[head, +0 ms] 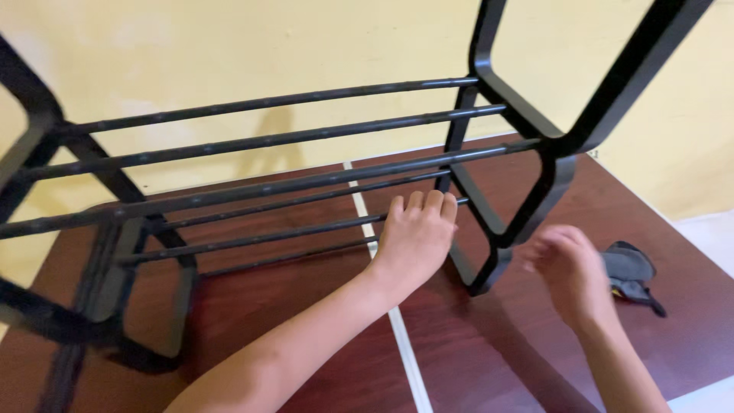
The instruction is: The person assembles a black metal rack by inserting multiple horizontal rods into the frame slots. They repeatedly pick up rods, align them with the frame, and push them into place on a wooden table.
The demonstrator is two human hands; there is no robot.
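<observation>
Head view: left hand (417, 237) lies flat, grip released, on rack (290, 183); right hand (569, 271) blurred, grip unclear.

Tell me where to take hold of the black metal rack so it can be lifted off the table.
Probably best on the black metal rack's right end frame, at an upright bar, coming from the right. The frame loops are open, so fingers can wrap through. The left hand rests on a thin lower rod, a weaker grip.

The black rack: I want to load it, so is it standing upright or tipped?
Upright: the black rack stands on the tabletop, rods level.
</observation>
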